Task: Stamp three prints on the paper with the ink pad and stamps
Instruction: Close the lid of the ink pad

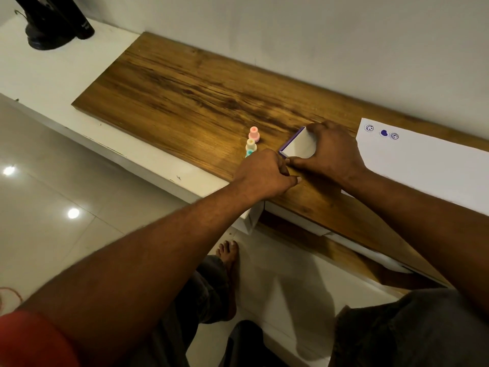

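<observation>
1. The ink pad [297, 145] lies on the wooden top [185, 96], close to its near edge. It shows a white upper face and a purple strip along its left side. Whether its lid is fully down cannot be told.
2. The right hand [330, 152] comes in from 5 o'clock and covers the pad's right half. Its fingers curl over the far and right edges and its thumb lies along the near edge, so it grips the case.
3. The left hand [264, 176] reaches in from 7 o'clock, knuckles up and fingers curled. Its fingertips meet the right thumb at the pad's near left corner. Whether they pinch the case or only touch it cannot be told.
4. Three stamps stand upright in a short row at about 9 o'clock of the pad, apart from it. The pink stamp [254, 134] is farthest and the cream stamp [251, 145] is just beside it. The teal stamp [248, 154] is nearest and partly hidden behind the left hand.
5. The paper [423, 165] lies at 3 o'clock of the pad, its left edge partly under the right wrist. Three purple prints sit near its 11 o'clock corner: a smiley print [369, 127], a solid heart print [384, 132] and a second face print [394, 135].
6. Far off at 10 o'clock, a black stand [53, 22] rests on the white ledge [39, 75].
7. At 6 o'clock, a bare foot [229, 252] rests on the floor.
</observation>
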